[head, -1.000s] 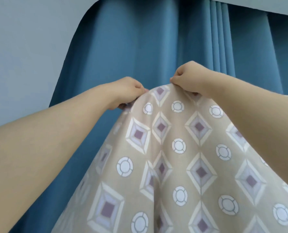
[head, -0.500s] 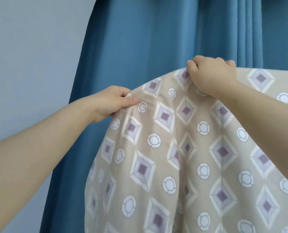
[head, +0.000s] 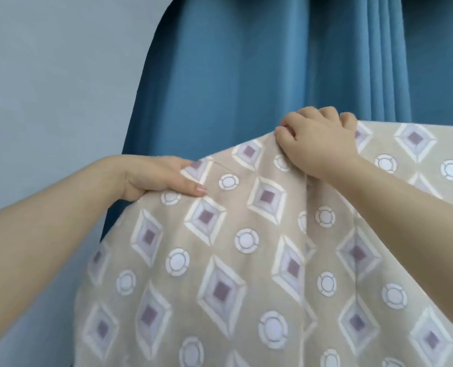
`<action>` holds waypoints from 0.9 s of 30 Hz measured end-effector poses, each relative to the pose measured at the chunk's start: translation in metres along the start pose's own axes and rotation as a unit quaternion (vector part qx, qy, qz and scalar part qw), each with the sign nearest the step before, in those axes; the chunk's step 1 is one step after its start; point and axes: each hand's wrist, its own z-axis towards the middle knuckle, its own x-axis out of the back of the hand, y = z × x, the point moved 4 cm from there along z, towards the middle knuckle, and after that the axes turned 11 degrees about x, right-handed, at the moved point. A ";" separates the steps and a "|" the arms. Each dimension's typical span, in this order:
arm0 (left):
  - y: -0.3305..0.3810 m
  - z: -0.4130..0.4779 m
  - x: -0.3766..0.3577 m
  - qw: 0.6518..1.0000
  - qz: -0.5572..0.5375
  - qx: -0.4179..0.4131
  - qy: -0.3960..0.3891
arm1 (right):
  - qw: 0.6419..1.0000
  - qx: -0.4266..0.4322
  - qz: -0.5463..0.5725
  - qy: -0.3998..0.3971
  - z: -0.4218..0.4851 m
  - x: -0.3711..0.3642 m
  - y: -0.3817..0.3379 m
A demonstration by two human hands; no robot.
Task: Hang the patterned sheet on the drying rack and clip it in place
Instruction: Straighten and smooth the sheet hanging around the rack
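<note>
The patterned sheet (head: 246, 260), beige with purple diamonds and white circles, hangs in front of me and fills the lower half of the view. Its top edge runs level to the right. My left hand (head: 156, 178) grips the sheet's upper left edge, thumb lying on the front of the cloth. Higher and to the right, my right hand (head: 318, 144) is clenched on the top edge. The drying rack is hidden behind the sheet. No clips are visible.
A blue pleated curtain (head: 246, 75) hangs behind the sheet. A pale grey-blue wall (head: 48, 88) fills the left side.
My hands have moved apart along the sheet's top edge, spreading it wider. My left hand has dropped lower and to the left; the top edge on the right now lies level.
</note>
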 end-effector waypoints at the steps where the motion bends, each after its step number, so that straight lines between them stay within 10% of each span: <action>1: -0.003 0.000 -0.004 0.999 0.014 0.013 -0.038 | 1.000 0.014 -0.003 -0.005 0.000 -0.002 -0.004; 12: -0.021 -0.008 0.028 0.995 -0.036 0.054 0.075 | 0.999 0.031 -0.005 -0.007 -0.002 -0.010 -0.006; 15: -0.025 -0.025 0.023 0.980 0.135 0.141 0.031 | 0.999 0.040 0.003 -0.001 -0.004 -0.010 -0.007; 21: 0.003 -0.038 0.047 0.898 0.285 0.132 0.308 | 0.986 0.102 -0.039 -0.123 -0.004 -0.008 -0.035; 27: -0.026 -0.068 0.046 0.888 0.307 0.279 0.200 | 0.982 0.153 0.058 -0.093 -0.002 -0.012 -0.072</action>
